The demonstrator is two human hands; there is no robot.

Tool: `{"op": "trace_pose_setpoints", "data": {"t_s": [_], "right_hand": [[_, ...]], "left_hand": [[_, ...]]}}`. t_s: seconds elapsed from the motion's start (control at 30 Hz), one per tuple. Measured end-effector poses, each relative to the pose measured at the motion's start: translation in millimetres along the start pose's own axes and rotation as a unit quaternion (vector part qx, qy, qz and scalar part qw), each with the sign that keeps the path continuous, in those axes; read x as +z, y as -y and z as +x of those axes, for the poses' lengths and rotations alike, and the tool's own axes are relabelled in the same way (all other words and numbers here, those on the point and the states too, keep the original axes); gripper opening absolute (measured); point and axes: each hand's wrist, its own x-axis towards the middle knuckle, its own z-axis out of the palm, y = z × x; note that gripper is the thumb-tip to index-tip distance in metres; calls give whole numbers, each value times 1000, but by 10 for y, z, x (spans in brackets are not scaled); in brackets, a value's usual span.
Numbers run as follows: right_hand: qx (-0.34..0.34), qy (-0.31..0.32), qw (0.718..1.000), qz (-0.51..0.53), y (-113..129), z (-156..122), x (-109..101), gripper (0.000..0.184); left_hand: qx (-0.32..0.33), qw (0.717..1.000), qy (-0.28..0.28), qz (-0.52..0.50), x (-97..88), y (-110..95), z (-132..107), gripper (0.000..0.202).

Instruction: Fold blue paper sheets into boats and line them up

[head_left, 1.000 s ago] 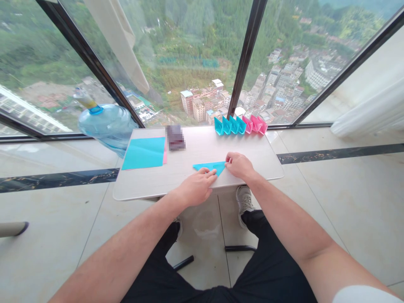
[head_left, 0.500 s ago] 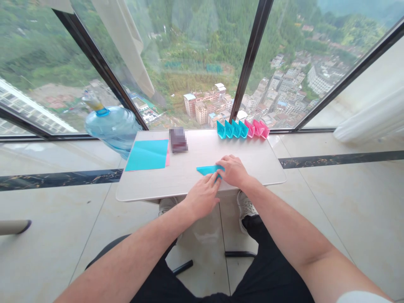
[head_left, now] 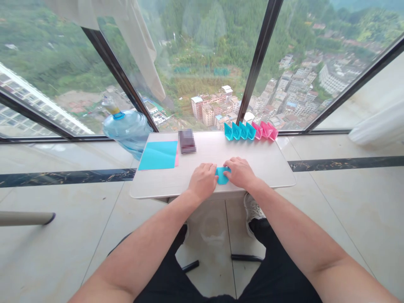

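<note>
A small piece of folded blue paper [head_left: 222, 176] lies near the front edge of the white table [head_left: 167, 183], between my two hands. My left hand [head_left: 203, 180] grips its left side, fingers bent and the thumb at the paper's edge. On the right side, my right hand [head_left: 240, 172] pinches the paper with thumb and fingers. Parts of both side edges are hidden under the fingers. Farther back stands a row of folded paper shapes, several blue ones [head_left: 240, 131] and three pink ones [head_left: 264, 131].
Blue paper sheets [head_left: 158, 155] lie at the table's left, with pink paper [head_left: 176, 158] showing underneath. A dark, blurred-out pack [head_left: 187, 141] sits beside them. A large water bottle [head_left: 128, 128] stands left of the table, before the window. My shoe [head_left: 253, 209] is below the table.
The blue paper has gone from a long, flat strip shape to a more compact piece facing me. My left hand has moved up to its left side. The view has shifted slightly left.
</note>
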Motion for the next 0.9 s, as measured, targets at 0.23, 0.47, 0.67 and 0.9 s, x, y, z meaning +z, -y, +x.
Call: {"op": "trace_pose_setpoints", "data": {"t_s": [0.23,0.47,0.67,0.9], "right_hand": [[6,12,999,-29,77,-4,-14,25],[2,11,999,-30,91,-8,-28,26],[-1,16,1000,-20,77,4,-30,25],[-23,8,1000,-3,35,1,-23,25]], "left_hand": [[-34,997,68,18,-38,78,166,33],[-32,995,93,25,-89,58,190,26],[-27,995,92,18,-89,56,183,31],[-19,996,82,12,-103,62,186,26]]}}
